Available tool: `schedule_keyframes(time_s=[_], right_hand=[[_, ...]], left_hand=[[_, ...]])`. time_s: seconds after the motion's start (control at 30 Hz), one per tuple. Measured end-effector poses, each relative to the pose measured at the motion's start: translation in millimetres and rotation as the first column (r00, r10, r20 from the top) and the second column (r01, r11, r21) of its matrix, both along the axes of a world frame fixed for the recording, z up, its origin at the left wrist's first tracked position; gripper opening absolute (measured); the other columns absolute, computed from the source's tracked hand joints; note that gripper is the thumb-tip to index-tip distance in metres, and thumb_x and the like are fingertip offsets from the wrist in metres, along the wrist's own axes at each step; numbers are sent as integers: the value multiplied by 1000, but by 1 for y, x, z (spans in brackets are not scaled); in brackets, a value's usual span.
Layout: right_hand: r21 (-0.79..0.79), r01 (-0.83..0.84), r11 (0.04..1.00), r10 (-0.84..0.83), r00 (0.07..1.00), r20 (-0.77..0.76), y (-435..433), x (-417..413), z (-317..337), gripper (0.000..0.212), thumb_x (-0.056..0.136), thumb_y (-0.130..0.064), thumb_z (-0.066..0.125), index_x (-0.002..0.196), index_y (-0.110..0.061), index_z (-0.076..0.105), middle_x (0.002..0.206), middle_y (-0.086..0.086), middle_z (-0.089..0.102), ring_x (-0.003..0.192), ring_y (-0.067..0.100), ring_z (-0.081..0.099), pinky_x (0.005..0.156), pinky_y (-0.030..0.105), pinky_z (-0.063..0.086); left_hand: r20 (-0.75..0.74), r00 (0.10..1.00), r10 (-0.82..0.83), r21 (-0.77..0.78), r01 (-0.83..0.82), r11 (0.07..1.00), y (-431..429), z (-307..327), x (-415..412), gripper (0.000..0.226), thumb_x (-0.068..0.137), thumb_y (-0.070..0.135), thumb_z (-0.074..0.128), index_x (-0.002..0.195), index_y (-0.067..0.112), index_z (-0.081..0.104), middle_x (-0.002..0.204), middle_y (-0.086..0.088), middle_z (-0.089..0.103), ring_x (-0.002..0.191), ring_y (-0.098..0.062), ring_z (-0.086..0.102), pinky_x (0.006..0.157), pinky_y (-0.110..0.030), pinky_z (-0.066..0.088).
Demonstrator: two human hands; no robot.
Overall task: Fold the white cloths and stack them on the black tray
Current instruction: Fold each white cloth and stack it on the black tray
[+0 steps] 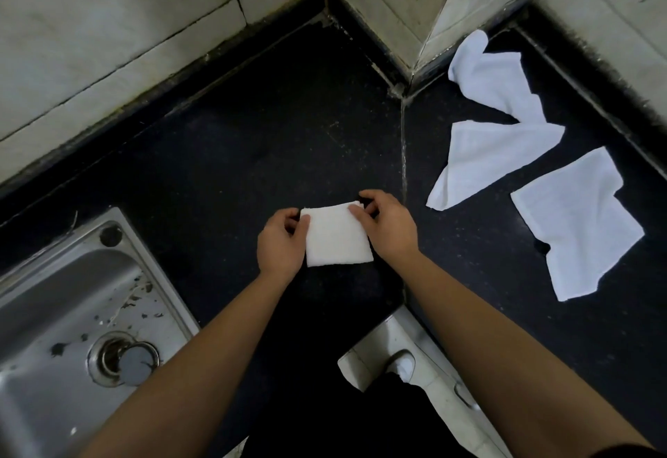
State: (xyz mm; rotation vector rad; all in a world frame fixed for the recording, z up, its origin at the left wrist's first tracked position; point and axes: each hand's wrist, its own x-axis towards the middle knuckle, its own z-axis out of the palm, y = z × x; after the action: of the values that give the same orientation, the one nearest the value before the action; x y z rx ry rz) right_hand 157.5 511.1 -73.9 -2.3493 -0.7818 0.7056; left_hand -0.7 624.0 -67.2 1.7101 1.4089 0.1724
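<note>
A small folded white cloth (337, 237) lies on the black counter (252, 154) in the middle of the view. My left hand (281, 241) pinches its upper left corner and my right hand (386, 226) pinches its upper right corner. Three unfolded white cloths lie to the right: a crumpled one (494, 75) near the wall corner, a half-folded one (483, 161) below it, and a flat one (581, 226) nearest the right edge. No black tray can be told apart from the dark counter.
A steel sink (72, 331) with debris and a drain is set into the counter at lower left. Tiled walls (108, 24) close the back, with a jutting corner (426, 24) at upper right. The counter's front edge and floor tiles (397, 356) show below.
</note>
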Motion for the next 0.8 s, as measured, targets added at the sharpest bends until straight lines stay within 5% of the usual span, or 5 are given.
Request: schedule_keyframes(time_s=[0.1,0.2,0.33,0.53,0.8], right_hand=[[76,-143,987,120,960,253,-20,-9,3,37,103,-36,50,135,-19,55,120,2,57,97,17,60,80,35,53],[-18,-423,906,368,768,524,-36,-17,-1,46,104,-33,42,144,-11,47,147,12,46,123,28,53,98,44,48],[-258,-544,798,597,660,456,-31,-24,-10,60,106,-42,27,157,-9,22,166,13,11,151,31,19,120,49,24],[-444,-559,700,712,597,371,-43,-8,-24,69,105,-52,15,159,-9,8,167,8,-1,154,30,2,122,54,15],[-451,-552,702,702,642,308,-44,-10,-24,73,103,-57,11,159,-11,0,167,7,-7,154,29,-5,123,54,8]], left_hand=[[-34,982,-183,280,185,942,-10,0,-16,42,100,39,51,135,16,52,131,-3,52,109,-17,57,91,-35,50],[-221,858,-464,515,506,692,-14,-3,-29,49,103,35,37,146,11,41,153,-11,36,139,-26,37,107,-43,36],[-408,623,-668,378,781,497,-14,-11,-27,59,105,38,19,155,8,20,165,-11,10,153,-24,7,118,-53,24],[-580,421,-697,245,907,343,6,-23,-32,70,103,51,13,156,5,10,165,-11,-2,153,-23,-3,120,-55,15],[-594,330,-734,163,943,291,13,-27,-29,75,100,56,4,154,9,-13,162,-8,-23,149,-21,-23,121,-53,-5]])
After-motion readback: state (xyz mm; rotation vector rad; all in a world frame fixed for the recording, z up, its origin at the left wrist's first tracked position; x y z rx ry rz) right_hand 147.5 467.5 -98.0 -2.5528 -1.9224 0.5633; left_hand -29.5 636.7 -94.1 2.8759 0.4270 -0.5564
